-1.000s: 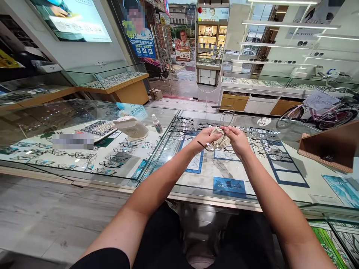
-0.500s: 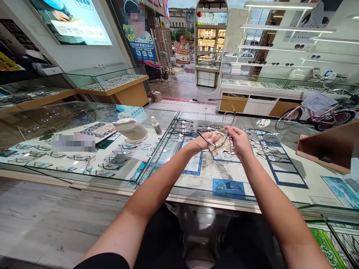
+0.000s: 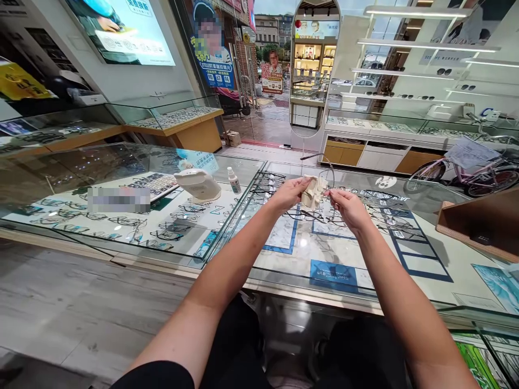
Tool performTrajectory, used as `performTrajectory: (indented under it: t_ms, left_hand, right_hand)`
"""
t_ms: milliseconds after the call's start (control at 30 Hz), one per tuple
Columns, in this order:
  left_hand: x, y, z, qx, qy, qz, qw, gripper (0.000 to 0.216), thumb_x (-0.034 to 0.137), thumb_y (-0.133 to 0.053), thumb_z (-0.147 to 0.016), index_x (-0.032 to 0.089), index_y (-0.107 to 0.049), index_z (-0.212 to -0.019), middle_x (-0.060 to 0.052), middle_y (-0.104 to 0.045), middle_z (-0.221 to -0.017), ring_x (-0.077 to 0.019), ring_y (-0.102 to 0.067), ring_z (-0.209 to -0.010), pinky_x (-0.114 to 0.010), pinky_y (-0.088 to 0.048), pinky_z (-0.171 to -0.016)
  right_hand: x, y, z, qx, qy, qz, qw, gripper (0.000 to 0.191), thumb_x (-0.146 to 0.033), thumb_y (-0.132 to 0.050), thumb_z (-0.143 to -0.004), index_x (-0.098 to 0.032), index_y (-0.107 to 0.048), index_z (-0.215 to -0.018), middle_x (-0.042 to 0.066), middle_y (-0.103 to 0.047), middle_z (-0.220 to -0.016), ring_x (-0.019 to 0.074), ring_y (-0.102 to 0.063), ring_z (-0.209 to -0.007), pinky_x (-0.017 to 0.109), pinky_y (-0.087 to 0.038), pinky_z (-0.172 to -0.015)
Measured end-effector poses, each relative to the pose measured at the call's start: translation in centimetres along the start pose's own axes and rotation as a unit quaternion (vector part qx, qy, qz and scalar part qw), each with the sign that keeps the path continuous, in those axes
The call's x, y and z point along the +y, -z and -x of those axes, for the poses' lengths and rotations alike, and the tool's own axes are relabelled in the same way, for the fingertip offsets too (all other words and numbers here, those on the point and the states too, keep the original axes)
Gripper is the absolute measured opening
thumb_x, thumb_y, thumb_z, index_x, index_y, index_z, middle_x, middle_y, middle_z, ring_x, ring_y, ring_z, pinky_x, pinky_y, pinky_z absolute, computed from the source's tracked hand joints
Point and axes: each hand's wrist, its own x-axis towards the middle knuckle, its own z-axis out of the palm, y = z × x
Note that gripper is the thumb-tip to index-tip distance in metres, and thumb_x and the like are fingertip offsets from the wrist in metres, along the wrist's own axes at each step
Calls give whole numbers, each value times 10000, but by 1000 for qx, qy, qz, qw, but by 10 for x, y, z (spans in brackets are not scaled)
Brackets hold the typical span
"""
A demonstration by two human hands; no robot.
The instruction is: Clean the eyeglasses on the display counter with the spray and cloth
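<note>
Both my hands are raised over a glass display counter (image 3: 284,281). My left hand (image 3: 291,193) is closed on a beige cleaning cloth (image 3: 313,192), pinching it against a pair of thin-framed glasses (image 3: 326,181). My right hand (image 3: 347,208) grips the glasses from the right side, its fingers curled on the frame. One temple of the glasses sticks up and to the left above the cloth. The lenses are clear and hard to make out against the counter.
Under the counter glass lie several rows of eyeglass frames (image 3: 267,183). On the counter to the left stand a small spray bottle (image 3: 233,180), a white device (image 3: 198,185) and a calculator (image 3: 156,183). A wooden tray (image 3: 478,227) sits at right; a pink bicycle (image 3: 466,173) stands behind.
My left hand has lifted with the cloth and moved up onto the lens. The glasses have turned, the temple now pointing up and left. The camera view has shifted slightly.
</note>
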Motion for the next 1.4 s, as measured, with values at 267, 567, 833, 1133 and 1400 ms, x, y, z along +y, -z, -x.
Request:
performTrajectory:
  t_ms: [267, 567, 833, 1133, 1400]
  left_hand:
    - [-2, -3, 4, -49, -8, -47, 998, 679, 700, -886, -777, 104, -724, -1060, -65, -738, -845, -135, -676, -731, -223, -473, -656]
    - [-12, -8, 5, -39, -17, -57, 997, 592, 576, -961, -730, 129, -672, -990, -29, -706, -801, -130, -641, -698, -248, -474, -671]
    - [-24, -16, -1, 6, -55, -67, 996, 643, 760, -810, -811, 164, -607, -938, 4, -637, -673, -115, -561, -577, -243, -420, -571]
    - [0, -3, 9, -110, -35, -60, 992, 561, 577, -929, -770, 145, -655, -999, -48, -719, -837, -147, -663, -727, -256, -487, -675]
    - [-22, -16, 4, 20, -92, -143, 985, 599, 756, -736, -883, 174, -598, -878, -1, -625, -628, -115, -535, -560, -246, -398, -566]
  right_hand:
    - [4, -4, 1, -50, -18, 34, 998, 438, -652, -887, -744, -226, -856, -842, 15, -660, -768, 156, -384, -721, 325, -278, -691]
    - [4, -9, 4, -81, -37, 51, 995, 504, -690, -925, -688, -203, -843, -790, 57, -711, -840, 180, -449, -777, 346, -323, -743]
    - [2, -13, 5, -84, -51, 42, 994, 508, -676, -942, -649, -193, -838, -767, 40, -665, -741, 168, -418, -741, 339, -300, -730]
    - [-1, -10, 5, -81, -51, 17, 995, 482, -664, -924, -673, -200, -810, -741, 62, -700, -817, 157, -392, -707, 340, -279, -683]
    - [1, -22, 10, -97, -80, -1, 992, 538, -693, -945, -628, -187, -798, -740, 38, -645, -719, 144, -374, -674, 335, -249, -668]
